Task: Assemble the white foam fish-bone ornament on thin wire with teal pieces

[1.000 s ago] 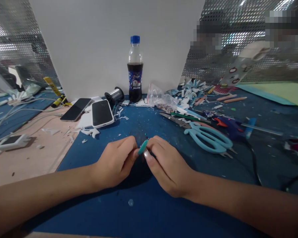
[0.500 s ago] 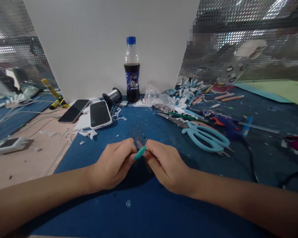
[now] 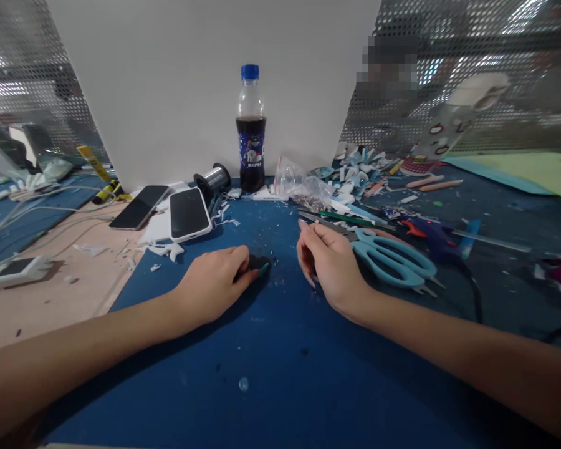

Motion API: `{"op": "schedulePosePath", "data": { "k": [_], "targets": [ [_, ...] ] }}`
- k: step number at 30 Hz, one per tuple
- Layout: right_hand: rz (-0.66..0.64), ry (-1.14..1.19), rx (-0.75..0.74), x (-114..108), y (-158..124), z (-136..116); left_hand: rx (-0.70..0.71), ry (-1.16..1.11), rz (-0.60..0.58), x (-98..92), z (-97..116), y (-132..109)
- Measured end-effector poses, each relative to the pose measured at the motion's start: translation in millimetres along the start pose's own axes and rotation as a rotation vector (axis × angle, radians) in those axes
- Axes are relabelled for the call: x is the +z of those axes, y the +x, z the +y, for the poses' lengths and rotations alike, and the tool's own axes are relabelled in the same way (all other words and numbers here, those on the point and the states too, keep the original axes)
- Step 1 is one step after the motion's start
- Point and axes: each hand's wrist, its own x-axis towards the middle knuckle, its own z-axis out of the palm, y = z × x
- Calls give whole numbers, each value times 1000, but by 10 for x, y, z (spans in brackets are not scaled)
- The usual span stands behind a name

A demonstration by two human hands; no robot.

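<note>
The grip of the left hand pinches a small green piece low over the blue counter, while the right hand curls near the scissors, contents unclear; work appears unfinished, the piece being held, not laid down.

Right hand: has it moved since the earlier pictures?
Yes: the right hand has moved forward and rightward, away from the left hand and nearer the blue scissors, which lie still.

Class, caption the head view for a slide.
Left hand with something green at its thumb, apart from right hand near scissors.
</note>
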Motion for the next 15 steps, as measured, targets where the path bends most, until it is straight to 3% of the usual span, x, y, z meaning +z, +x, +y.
{"op": "schedulePosePath", "data": {
  "k": [9,15],
  "targets": [
    [12,75,42,-19,21,17,2,89,9,1,-109,116],
    [32,141,58,-21,26,34,72,161,87,7,-35,76]
  ]
}}
